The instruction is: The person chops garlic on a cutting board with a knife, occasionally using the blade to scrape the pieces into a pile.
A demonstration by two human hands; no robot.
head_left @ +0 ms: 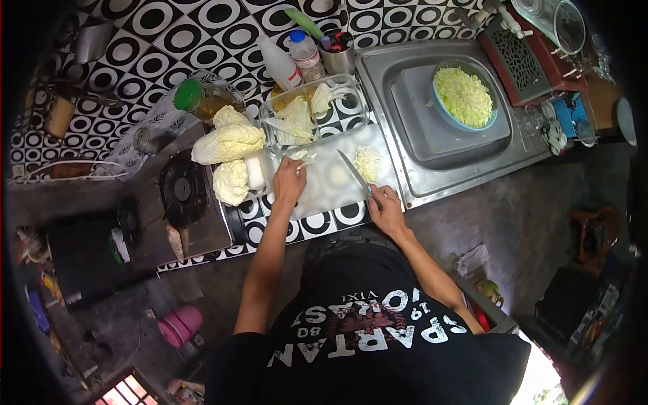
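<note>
My right hand (387, 206) grips a knife (352, 167) by its handle, the blade pointing up and left over a translucent cutting board (322, 185). Just right of the blade lies a small heap of chopped cabbage (368, 163). At the board's left side my left hand (290, 181) is closed on a small piece of cabbage (303, 156); the fingertips are partly hidden. Behind the board, a clear plastic container (364, 116) holds cabbage leaves (295, 121). Several whole napa cabbages (229, 144) are piled left of my left hand.
A bowl of chopped cabbage (463, 97) stands in the metal sink (386, 88) at right. A gas burner (183, 190) lies at left. Along the tiled wall are a white bottle (279, 64), a blue-capped bottle (307, 57), a utensil cup (339, 61) and a green-lidded jar (196, 99).
</note>
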